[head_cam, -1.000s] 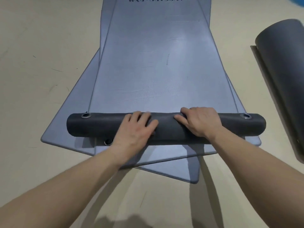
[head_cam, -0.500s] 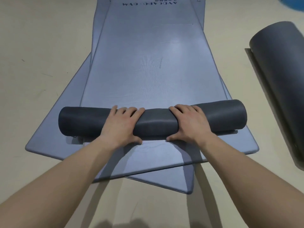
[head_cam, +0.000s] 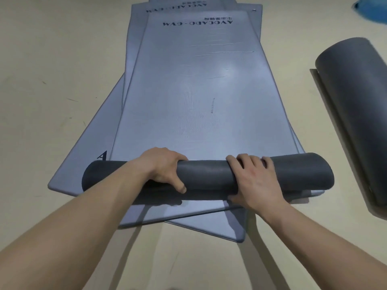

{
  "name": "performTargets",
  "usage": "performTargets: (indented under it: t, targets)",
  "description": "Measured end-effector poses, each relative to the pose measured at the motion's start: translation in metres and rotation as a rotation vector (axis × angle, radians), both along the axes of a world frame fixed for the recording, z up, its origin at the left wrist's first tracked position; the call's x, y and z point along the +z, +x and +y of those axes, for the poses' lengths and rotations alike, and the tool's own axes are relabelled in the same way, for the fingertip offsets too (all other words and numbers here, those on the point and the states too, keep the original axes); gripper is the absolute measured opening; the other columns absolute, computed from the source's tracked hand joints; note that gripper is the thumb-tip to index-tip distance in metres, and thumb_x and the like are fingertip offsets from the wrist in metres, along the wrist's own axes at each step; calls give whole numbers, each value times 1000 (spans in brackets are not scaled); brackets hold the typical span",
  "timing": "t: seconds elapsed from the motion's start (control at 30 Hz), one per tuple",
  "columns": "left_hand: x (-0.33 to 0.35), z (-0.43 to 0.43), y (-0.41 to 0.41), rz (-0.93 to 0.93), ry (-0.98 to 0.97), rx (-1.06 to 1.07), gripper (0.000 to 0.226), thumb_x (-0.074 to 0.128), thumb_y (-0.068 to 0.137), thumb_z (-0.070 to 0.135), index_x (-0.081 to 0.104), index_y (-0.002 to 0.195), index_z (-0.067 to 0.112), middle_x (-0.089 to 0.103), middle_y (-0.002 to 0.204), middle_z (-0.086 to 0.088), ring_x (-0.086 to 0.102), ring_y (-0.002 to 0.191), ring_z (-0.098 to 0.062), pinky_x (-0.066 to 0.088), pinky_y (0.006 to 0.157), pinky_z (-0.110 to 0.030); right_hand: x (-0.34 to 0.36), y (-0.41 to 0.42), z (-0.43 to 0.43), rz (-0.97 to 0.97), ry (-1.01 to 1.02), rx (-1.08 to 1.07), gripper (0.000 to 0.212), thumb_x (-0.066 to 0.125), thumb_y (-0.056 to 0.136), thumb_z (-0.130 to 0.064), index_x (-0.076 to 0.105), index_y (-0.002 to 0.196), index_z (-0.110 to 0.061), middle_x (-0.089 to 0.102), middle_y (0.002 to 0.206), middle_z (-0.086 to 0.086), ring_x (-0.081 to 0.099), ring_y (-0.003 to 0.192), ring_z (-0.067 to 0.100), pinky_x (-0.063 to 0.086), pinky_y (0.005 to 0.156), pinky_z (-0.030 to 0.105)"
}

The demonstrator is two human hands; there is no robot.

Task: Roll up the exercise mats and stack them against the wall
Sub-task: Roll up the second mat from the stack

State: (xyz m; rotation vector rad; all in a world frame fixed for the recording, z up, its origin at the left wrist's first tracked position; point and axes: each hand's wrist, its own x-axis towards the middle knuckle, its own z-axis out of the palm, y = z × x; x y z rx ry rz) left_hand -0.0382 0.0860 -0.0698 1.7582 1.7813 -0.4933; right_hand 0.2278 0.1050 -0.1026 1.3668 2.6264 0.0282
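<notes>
A grey-blue exercise mat (head_cam: 199, 84) lies flat on the floor, stretching away from me, with dark lettering at its far end. Its near end is wound into a dark grey roll (head_cam: 209, 176) lying across the mat. My left hand (head_cam: 161, 168) grips the roll left of its middle, fingers curled over the top and thumb on the near side. My right hand (head_cam: 253, 181) grips it right of the middle in the same way. Under this mat lie other flat mats (head_cam: 83, 164), fanned out at slightly different angles.
A fully rolled dark grey mat (head_cam: 356, 105) lies on the floor to the right, pointing away from me. A blue object (head_cam: 372, 9) shows at the top right corner. Beige floor (head_cam: 52, 70) surrounds the mats.
The roll has moved forward along the mat and grown thicker. Both hands shifted from pressing on top to wrapping over it. The eyelets seen earlier are now rolled inside.
</notes>
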Motion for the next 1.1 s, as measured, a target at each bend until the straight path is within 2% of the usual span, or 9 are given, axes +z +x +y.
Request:
performTargets:
  t: [0.1, 0.23, 0.33, 0.5, 0.6, 0.7, 0.87, 0.97, 1.1]
  targets:
    - [-4, 1, -2, 39, 106, 2, 88, 76, 62, 79, 51, 138, 42, 67, 117, 9, 60, 105, -23, 48, 85, -37, 6, -9, 27, -32, -76, -11, 82, 78, 62, -60, 45, 132, -33, 58, 120, -2, 60, 106, 26, 44, 92, 44]
    - [-25, -28, -3, 223, 787, -145, 105, 60, 64, 85, 46, 146, 22, 59, 133, -7, 57, 120, -36, 36, 114, -54, 39, -30, 83, -60, -398, -35, 83, 87, 52, -68, 51, 121, -38, 64, 107, -9, 63, 96, 22, 54, 83, 41]
    - [-28, -28, 0, 339, 618, -102, 120, 64, 55, 91, 29, 153, 30, 53, 136, -6, 56, 115, -36, 39, 107, -55, 49, -40, 100, -69, -531, -61, 76, 94, 48, -61, 60, 111, -35, 68, 104, -10, 64, 93, 18, 56, 87, 42]
    - [-6, -22, 6, 230, 529, -112, 87, 70, 69, 75, 40, 140, 36, 62, 115, 4, 64, 89, -25, 54, 78, -40, 54, -27, 89, -43, -603, -55, 76, 95, 52, -57, 62, 115, -31, 69, 107, -8, 65, 99, 21, 54, 90, 41]
    - [-2, -26, 7, 170, 445, -111, 80, 69, 69, 75, 44, 137, 41, 63, 108, 9, 64, 89, -22, 49, 72, -36, 34, -3, 52, -16, -214, 32, 116, 84, 50, -73, 39, 148, -31, 54, 134, -2, 54, 123, 26, 43, 107, 48]
    - [2, -7, 1, 106, 341, -84, 86, 74, 62, 78, 46, 136, 44, 64, 108, 12, 63, 96, -20, 50, 77, -37, 0, 9, 21, 2, 128, 84, 134, 85, 42, -73, 28, 153, -21, 50, 138, 7, 51, 123, 32, 35, 108, 60]
    - [-34, -37, 10, 319, 626, -183, 131, 76, 59, 81, 17, 161, 21, 36, 157, -13, 38, 141, -40, 26, 121, -58, 15, -11, 65, -76, -112, 68, 117, 80, 52, -74, 27, 147, -31, 52, 133, 1, 55, 119, 28, 41, 101, 49]
    - [-37, -31, 10, 385, 585, -160, 131, 80, 67, 71, 5, 160, 17, 31, 158, -13, 38, 139, -40, 30, 117, -56, 31, -29, 91, -108, -327, 33, 108, 86, 51, -69, 36, 141, -35, 59, 124, -4, 60, 110, 25, 49, 95, 46]
    - [-20, -17, 8, 282, 497, -174, 99, 79, 62, 61, 36, 142, 23, 57, 129, -2, 57, 104, -29, 46, 92, -43, 38, -27, 83, -83, -529, -15, 109, 90, 50, -65, 39, 142, -37, 61, 130, -5, 58, 112, 23, 49, 101, 47]
